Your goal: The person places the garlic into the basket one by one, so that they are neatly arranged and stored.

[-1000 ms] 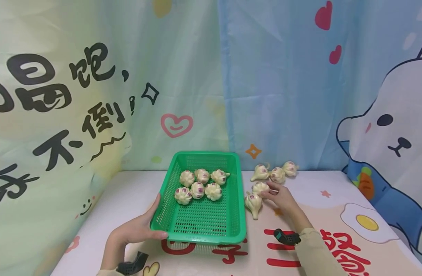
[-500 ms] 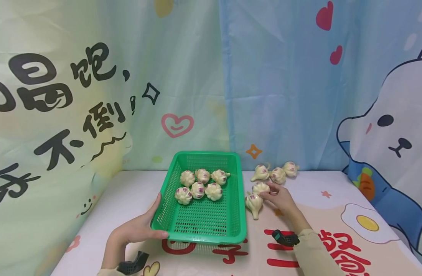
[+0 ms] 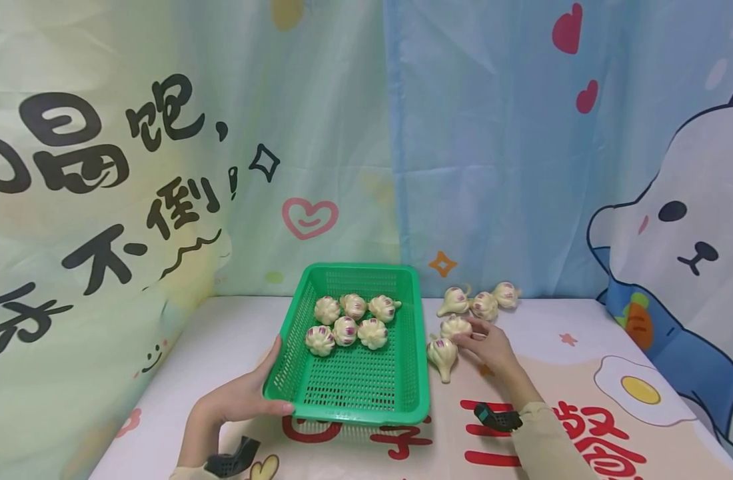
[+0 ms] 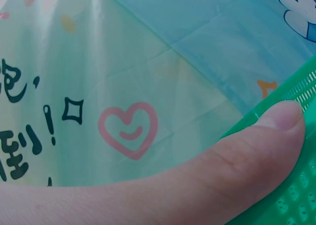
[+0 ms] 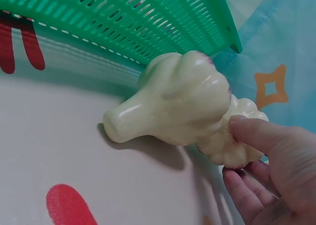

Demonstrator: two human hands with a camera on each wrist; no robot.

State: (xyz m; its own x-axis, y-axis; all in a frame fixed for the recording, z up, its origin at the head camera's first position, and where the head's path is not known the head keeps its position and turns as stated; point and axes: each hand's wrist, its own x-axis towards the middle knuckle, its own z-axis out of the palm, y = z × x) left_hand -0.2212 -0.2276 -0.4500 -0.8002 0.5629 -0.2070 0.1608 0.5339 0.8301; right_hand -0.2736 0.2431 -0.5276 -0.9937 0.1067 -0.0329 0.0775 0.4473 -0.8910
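Observation:
My left hand (image 3: 237, 397) holds the near left corner of a green plastic basket (image 3: 345, 417), with a digit on its rim (image 4: 301, 94) in the left wrist view. Several pale garlic bulbs with purple marks, such as this garlic bulb (image 3: 372, 333), sit in two rows in the basket's far half. To the right of the basket, my right hand (image 3: 489, 343) pinches a garlic bulb (image 3: 454, 326) between thumb and fingers. Right in front of it another garlic bulb (image 5: 185, 94) lies on the table, its stem toward the near side.
Beyond my right hand, three more garlic bulbs (image 3: 484, 305) lie close together near the back curtain (image 3: 492, 167). The tabletop (image 3: 558, 387) bears printed red characters and a fried egg picture. Black bands (image 3: 498, 417) sit on both wrists.
The view has shifted very slightly. Both hands, the basket and the garlic bulbs keep their places relative to each other.

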